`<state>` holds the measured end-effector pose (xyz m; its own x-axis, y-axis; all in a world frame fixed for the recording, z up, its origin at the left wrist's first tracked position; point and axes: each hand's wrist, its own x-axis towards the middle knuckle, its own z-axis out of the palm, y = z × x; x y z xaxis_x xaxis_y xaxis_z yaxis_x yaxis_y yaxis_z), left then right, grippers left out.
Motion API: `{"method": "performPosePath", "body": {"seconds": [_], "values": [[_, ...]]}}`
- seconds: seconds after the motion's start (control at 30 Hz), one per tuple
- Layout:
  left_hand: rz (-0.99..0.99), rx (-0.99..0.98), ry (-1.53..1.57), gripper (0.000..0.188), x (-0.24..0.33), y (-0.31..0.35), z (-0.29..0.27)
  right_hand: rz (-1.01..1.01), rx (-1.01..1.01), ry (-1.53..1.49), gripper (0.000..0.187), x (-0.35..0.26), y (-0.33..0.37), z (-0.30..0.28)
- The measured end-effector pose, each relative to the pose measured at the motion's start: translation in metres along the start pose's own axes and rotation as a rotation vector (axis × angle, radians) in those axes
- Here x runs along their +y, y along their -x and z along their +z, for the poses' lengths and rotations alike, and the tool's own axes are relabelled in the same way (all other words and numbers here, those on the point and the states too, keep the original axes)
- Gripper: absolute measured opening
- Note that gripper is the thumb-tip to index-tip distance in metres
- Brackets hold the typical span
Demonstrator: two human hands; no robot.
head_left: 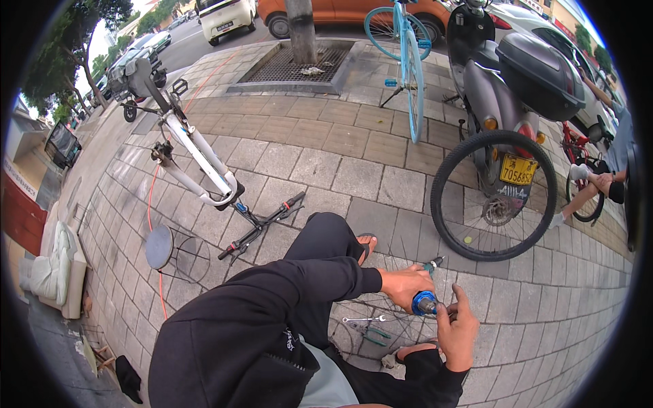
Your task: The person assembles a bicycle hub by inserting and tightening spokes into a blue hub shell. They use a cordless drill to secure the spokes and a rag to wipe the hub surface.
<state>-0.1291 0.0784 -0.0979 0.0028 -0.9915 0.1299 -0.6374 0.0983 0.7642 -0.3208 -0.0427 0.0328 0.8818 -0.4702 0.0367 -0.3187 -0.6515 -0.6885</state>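
A blue wheel hub (pixel 422 303) with a silver end sits in front of me, thin spokes fanning out from it. My left hand (pixel 404 284) is closed around the hub's far side. At its near, silver end is my right hand (pixel 457 332), thumb against the end piece and index finger raised; the other fingers are partly hidden. Just beyond my left hand lies a green and black tool (pixel 433 264), partly covered. On the paving by my feet rest a silver wrench (pixel 364 319) and green-handled pliers (pixel 376 335).
A white bicycle frame (pixel 197 153) stands upside down at the left, beside a round stool (pixel 160 247). Ahead right, a black-tyred wheel (pixel 441 197) leans before a scooter (pixel 479 88). Beyond are a light-blue bicycle (pixel 413 81) and a tree (pixel 300 30). Another person (pixel 615 153) sits far right.
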Motion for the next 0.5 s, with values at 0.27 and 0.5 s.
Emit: {"method": "performPosePath", "body": {"seconds": [0.27,0.5], "values": [[0.085,0.078,0.073,0.058,0.005,-0.002,-0.004,0.032,0.032,-0.055,0.03,0.038,-0.003,-0.012],[0.16,0.168,0.159,0.063,0.008,-0.001,-0.006,-0.09,-0.006,0.15,0.026,0.051,-0.001,-0.009]]}}
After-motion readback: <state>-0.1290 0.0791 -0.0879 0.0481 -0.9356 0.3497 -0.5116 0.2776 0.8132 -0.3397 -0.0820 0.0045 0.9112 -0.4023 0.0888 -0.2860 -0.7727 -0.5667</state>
